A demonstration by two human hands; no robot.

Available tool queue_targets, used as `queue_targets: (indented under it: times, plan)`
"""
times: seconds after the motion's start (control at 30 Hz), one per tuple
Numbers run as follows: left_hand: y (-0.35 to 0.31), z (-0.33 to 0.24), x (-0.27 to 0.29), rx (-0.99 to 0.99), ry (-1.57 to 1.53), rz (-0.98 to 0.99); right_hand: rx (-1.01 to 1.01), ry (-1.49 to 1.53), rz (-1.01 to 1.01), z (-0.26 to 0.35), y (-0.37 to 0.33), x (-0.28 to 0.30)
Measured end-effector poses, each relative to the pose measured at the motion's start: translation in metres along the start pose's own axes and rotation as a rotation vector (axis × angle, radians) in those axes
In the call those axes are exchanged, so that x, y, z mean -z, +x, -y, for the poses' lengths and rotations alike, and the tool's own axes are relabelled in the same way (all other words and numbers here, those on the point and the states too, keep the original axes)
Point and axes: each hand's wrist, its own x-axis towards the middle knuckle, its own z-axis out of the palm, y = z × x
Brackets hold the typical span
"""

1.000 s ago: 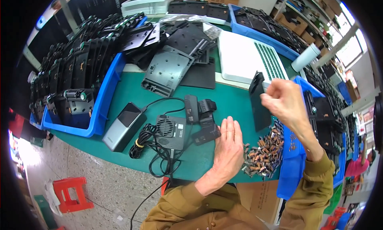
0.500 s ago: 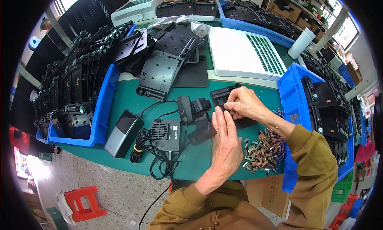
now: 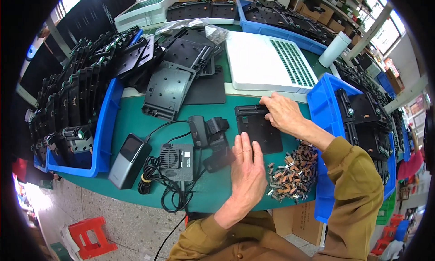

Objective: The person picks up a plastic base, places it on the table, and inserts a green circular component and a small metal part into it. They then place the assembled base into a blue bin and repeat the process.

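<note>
A flat black plastic panel with a raised rail along its far edge lies on the green table in front of me. My right hand is closed at its far right corner, thumb and forefinger on either side of the rail's end. The fingers cover whatever lies between them there. My left hand is stretched out flat, its fingertips by the panel's near left edge, and holds nothing. To the right of that hand is a loose heap of small metal and brown parts.
Left of my hands are a black strapped device, a grey power bank and coiled cable. Blue bins of black panels flank the table. Loose panels and a white tray with green parts stand farther back.
My right hand has moved from the middle of the panel's far part to its far right corner, uncovering more of the panel. My left hand stays flat near it. The whole view has shifted slightly.
</note>
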Motion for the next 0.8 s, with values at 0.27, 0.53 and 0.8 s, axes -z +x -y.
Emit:
queue_targets:
  times: [0.27, 0.53, 0.8]
  plan:
    - [0.002, -0.002, 0.003, -0.005, 0.034, 0.026, 0.01, 0.054, 0.049, -0.016, 0.011, 0.012]
    - [0.001, -0.002, 0.003, 0.02, 0.027, 0.021, -0.304, -0.084, -0.075, -0.103, 0.078, 0.03]
    - [0.001, -0.003, 0.002, 0.037, 0.022, 0.053, -0.408, -0.111, 0.004, -0.12, 0.083, 0.027]
